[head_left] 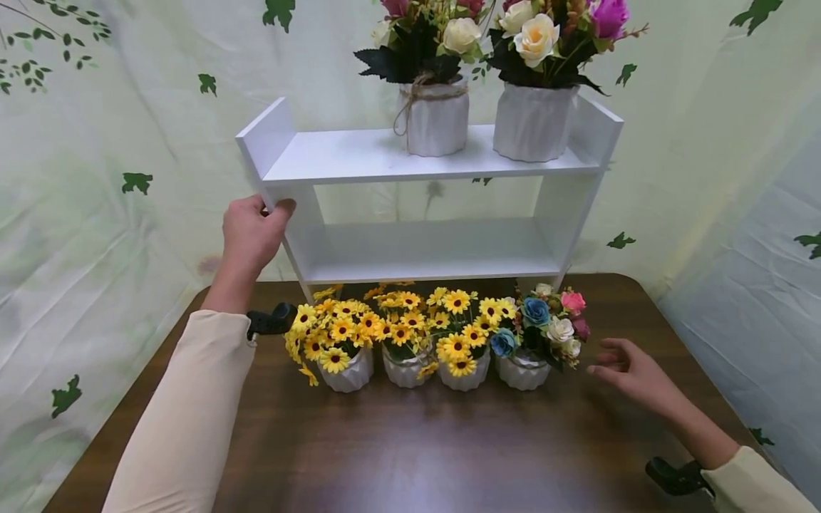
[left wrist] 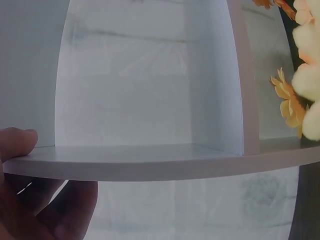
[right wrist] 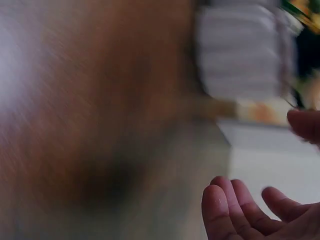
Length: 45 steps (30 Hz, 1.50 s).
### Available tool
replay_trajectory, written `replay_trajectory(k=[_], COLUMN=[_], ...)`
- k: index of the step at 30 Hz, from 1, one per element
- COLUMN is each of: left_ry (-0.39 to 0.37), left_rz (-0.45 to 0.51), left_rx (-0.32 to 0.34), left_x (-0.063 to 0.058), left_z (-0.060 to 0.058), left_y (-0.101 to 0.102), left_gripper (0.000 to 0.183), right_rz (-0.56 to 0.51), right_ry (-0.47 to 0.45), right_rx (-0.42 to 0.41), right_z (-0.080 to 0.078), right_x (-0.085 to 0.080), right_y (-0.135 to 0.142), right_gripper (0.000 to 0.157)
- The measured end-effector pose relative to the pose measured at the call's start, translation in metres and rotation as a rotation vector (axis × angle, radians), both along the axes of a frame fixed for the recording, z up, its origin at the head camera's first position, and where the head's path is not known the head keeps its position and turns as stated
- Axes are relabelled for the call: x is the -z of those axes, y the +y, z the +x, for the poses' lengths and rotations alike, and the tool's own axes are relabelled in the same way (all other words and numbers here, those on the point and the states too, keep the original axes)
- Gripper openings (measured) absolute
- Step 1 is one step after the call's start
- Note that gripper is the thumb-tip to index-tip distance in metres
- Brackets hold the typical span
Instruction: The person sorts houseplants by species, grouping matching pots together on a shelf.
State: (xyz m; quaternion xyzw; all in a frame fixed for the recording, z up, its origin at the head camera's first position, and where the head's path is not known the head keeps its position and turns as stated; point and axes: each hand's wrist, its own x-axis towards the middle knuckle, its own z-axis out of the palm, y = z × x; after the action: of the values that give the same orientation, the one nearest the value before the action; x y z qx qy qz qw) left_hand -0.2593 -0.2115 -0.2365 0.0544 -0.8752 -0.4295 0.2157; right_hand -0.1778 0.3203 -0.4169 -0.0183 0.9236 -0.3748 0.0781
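My left hand [head_left: 252, 229] grips the left side panel of a white two-tier shelf [head_left: 423, 249], just below its upper board. In the left wrist view the thumb [left wrist: 19, 142] lies on the panel's inner face and the fingers [left wrist: 75, 205] curl round its outside. To the right, my right hand [head_left: 636, 376] hovers over the table with loosely bent fingers, holding nothing. Nearest to it stands a ribbed white pot [head_left: 522, 372] of blue, pink and cream artificial roses [head_left: 559, 329]. The right wrist view is blurred, with the fingers [right wrist: 217, 205] apart from the pot.
Three white pots with yellow daisies [head_left: 457, 347] line up beside the rose pot, in front of the shelf on the brown table [head_left: 410, 456]. Two larger vases, one twine-tied [head_left: 437, 121] and one plain [head_left: 534, 125], stand on the upper board. A leaf-patterned curtain [head_left: 128, 235] hangs behind.
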Motion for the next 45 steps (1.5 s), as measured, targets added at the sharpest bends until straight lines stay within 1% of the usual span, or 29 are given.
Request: replay_trajectory(k=[3,4,7,10,11,14,18,21,22,24,28,31,33,36,41,45], left_ry=[-0.007,-0.008,-0.001,0.004,0.002,-0.003,-0.014,-0.008,-0.001,0.011,0.017,0.011,0.009,0.007,0.001,-0.002], left_rz=[-0.005,-0.005,-0.005,-0.001,-0.002,-0.001,0.025,0.049,0.058,0.07,0.11,0.143,0.151,0.149,0.133,0.116], left_rx=[0.009,0.009,0.003,0.0,0.004,0.021,0.051,0.07,0.072,0.079,0.089,0.085,0.084,0.083,0.086,0.081], left_x=[-0.001,-0.001,-0.002,-0.003,-0.003,-0.002,-0.001,-0.001,0.0,0.0,0.001,0.002,0.002,0.001,0.0,0.0], left_z=[-0.001,-0.001,0.0,0.001,0.001,0.001,0.001,0.001,0.001,-0.001,-0.002,-0.001,0.0,0.0,0.002,0.003], left_y=[0.002,0.002,0.001,-0.001,-0.001,-0.002,-0.004,-0.004,-0.003,-0.001,0.001,0.001,0.0,0.001,0.001,0.001], left_gripper=[0.051,0.051,0.051,0.052,0.052,0.051,0.052,0.053,0.053,0.054,0.054,0.055,0.056,0.056,0.053,0.05], right_rz=[-0.002,-0.016,-0.085,-0.18,-0.194,-0.213,-0.184,-0.172,-0.183,-0.245,-0.351,-0.371,-0.375,-0.377,-0.342,-0.336], right_ry=[-0.04,-0.036,0.041,0.172,0.205,0.257,0.285,0.318,0.327,0.325,0.285,0.261,0.262,0.264,0.282,0.278], right_rx=[-0.031,-0.04,-0.082,-0.157,-0.177,-0.211,-0.226,-0.244,-0.259,-0.285,-0.324,-0.313,-0.299,-0.265,-0.231,-0.194], right_z=[-0.004,-0.005,-0.01,-0.017,-0.019,-0.022,-0.023,-0.022,-0.022,-0.022,-0.022,-0.022,-0.023,-0.023,-0.022,-0.019], right_x=[0.011,0.014,0.022,0.028,0.029,0.032,0.032,0.034,0.035,0.037,0.038,0.038,0.039,0.04,0.041,0.039], right_y=[-0.014,-0.018,-0.032,-0.044,-0.047,-0.055,-0.063,-0.067,-0.068,-0.07,-0.074,-0.077,-0.079,-0.081,-0.081,-0.081], right_gripper=[0.09,0.095,0.101,0.098,0.096,0.089,0.085,0.083,0.082,0.079,0.075,0.074,0.074,0.074,0.075,0.079])
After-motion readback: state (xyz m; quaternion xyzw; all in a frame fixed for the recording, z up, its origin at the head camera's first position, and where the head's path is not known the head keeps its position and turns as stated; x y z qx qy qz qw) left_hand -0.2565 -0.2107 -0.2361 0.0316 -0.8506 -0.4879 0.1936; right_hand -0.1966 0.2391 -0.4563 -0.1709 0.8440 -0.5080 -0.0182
